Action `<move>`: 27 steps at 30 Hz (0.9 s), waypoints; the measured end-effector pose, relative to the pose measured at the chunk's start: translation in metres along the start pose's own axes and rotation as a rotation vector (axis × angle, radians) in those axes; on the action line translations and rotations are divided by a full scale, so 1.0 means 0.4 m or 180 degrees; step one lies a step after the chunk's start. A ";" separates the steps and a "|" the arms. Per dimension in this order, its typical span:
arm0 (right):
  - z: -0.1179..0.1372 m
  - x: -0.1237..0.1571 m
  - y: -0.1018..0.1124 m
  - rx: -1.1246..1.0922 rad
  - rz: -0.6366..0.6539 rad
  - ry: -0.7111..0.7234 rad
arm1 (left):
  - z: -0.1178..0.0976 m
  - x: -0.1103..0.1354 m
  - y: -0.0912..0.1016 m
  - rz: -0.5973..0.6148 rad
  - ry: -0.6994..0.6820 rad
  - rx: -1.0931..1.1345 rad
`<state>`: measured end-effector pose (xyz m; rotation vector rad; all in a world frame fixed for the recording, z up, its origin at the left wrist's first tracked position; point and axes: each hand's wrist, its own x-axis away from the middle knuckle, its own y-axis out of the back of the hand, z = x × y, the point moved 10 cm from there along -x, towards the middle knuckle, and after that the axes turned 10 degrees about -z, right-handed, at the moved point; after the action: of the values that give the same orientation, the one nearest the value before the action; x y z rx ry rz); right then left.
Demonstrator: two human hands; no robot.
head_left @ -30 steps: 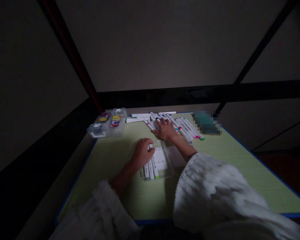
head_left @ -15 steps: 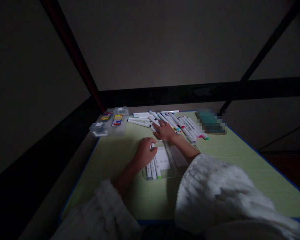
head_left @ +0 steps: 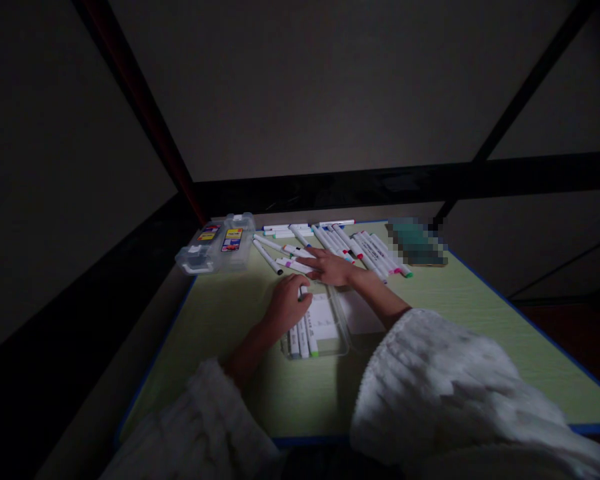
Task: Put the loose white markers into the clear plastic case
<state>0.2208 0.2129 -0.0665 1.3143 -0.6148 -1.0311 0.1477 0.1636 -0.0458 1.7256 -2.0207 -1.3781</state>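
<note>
Right now my left hand curls over the far end of the clear tray that holds a few markers, while my right hand lies flat, fingers spread, on the loose markers scattered across the green table
</note>
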 end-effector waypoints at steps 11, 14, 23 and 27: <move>0.019 -0.002 0.017 -0.0166 -0.0051 0.0238 | 0.041 -0.032 0.070 -0.0608 0.0103 0.0008; 0.008 -0.006 0.017 0.0058 -0.0080 0.0018 | 0.092 -0.045 0.087 -0.0770 0.0219 -0.0205; 0.080 -0.030 0.070 0.0223 -0.0502 0.0064 | 0.139 -0.065 0.032 -0.0489 0.0411 -0.0229; 0.124 -0.047 0.078 0.0222 -0.0476 0.0070 | 0.086 -0.068 0.036 -0.0408 0.0329 -0.0069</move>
<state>0.1781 0.2034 -0.0234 1.4483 -0.5464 -1.1236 0.1248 0.2036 -0.0435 1.9050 -1.8642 -1.3117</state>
